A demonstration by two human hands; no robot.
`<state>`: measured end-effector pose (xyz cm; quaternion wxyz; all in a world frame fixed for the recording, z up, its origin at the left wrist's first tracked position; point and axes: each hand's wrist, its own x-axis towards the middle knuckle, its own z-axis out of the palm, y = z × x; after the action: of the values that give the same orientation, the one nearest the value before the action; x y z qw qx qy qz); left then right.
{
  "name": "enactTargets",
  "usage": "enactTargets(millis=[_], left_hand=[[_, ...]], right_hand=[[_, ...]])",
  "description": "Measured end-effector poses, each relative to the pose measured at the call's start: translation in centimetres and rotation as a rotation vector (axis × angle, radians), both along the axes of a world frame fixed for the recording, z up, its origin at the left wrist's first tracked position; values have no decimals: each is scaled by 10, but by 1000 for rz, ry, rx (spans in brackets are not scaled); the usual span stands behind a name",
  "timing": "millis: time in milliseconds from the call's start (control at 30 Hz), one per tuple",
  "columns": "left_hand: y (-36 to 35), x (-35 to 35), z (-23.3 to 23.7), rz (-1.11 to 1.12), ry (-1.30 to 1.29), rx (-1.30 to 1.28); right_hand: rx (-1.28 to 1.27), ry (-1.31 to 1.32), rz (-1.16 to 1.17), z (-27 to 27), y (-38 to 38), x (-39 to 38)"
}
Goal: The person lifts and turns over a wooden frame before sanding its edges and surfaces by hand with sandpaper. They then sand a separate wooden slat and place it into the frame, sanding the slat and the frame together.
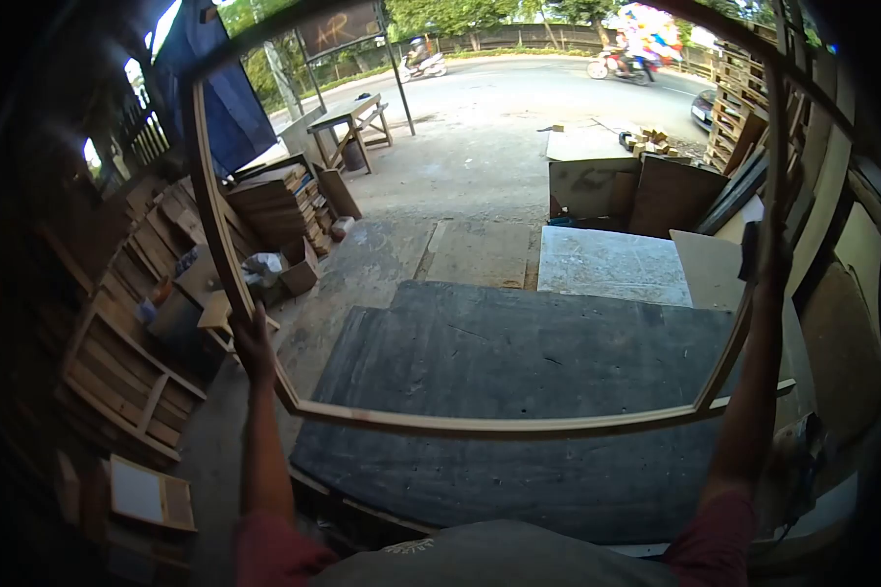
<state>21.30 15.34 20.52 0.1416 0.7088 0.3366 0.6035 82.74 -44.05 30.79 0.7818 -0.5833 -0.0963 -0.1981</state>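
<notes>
A large wooden frame (519, 424) is held up in front of me, its lower rail crossing above a dark worktable (499, 352). On the left, my left hand (254, 342) is closed around the frame's left side near the lower corner. Over on the right, my right hand (771, 262) grips the frame's right side, higher up; its fingers are partly in shadow. Another strip of wood (768, 389) shows beyond the frame's lower right corner.
Stacked boards (303, 210) and a slatted wooden piece (132, 382) stand at the left. A whitish board (612, 262) lies past the dark surface. Panels and pallets (739, 98) line the right. Outside are a small table (347, 115) and riders on a road.
</notes>
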Motion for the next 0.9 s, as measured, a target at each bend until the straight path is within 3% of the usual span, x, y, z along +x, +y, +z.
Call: enactTargets(millis=[33,67,100,133,167,300,367,433,467,500,533,567,600,700,767,800,900], left_hand=[[-31,-2,-33,32,-35,79],[-44,-9,-58,59,34,-61],[-51,-12,-74,95,91,-135],[-56,-14,-88,130,148,-209],[-60,-16,-91,160,201,-251],[-41,-28,-120,259,399,-360],[-38,-40,-145,307,481,-401],[-16,-47,-188,412,581,-344],[-21,-49,-185,429,573,-347],[-31,-45,-183,319,579,-469],[-40,-44,-180,202,586,-590],[-38,-45,-184,208,583,-590],[-37,-43,-192,158,595,-608],[-15,-48,-254,80,550,-549],[-20,-38,-255,127,661,-395],[-22,-35,-259,159,686,-368],[-22,-31,-265,214,861,-333]], right_hand=[[-108,41,77,-22,-6,7],[-225,75,41,-40,-1,12],[-570,119,-182,-49,4,10],[-645,82,-151,-47,14,-23],[-657,267,24,-53,21,-29],[-807,174,-77,-134,47,-17],[-861,214,5,-157,51,-32],[-876,255,-3,-230,54,0],[-910,263,-9,-242,54,-8],[-944,275,-15,-255,53,-16],[-897,288,47,-315,47,16],[-848,298,101,-368,46,50],[-845,296,100,-383,44,44],[-895,294,-24,-412,29,28],[-1020,361,-130,-410,25,17],[-1070,471,-75,-388,23,0],[-1045,502,-74,-379,21,-19]])
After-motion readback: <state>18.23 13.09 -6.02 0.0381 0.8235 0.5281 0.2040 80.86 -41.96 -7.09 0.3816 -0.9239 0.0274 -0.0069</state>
